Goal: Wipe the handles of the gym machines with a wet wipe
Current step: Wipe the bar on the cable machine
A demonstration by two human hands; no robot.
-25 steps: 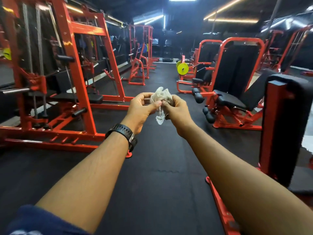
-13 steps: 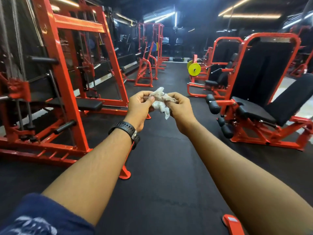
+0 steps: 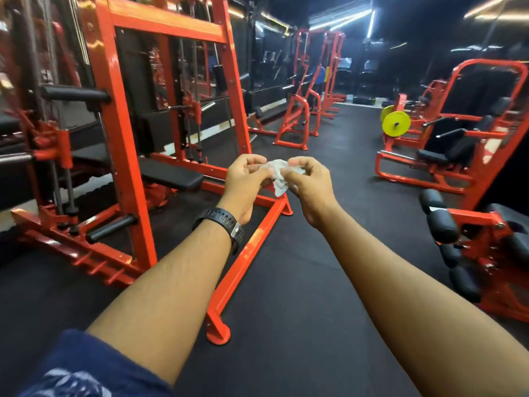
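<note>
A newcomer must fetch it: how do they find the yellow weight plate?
Follow the black floor to the red machines on its right side. The yellow weight plate sits low beside the farther one. Its yellow face stands out from red frames and black pads.

No text, brand or number can be read anywhere. The white print on the dark blue sleeve [image 3: 71, 376] at near left is too blurred to tell. So is the small white label [image 3: 437, 209] on a black roller pad [image 3: 442, 227] of the machine [image 3: 483, 236] at near right.
</note>
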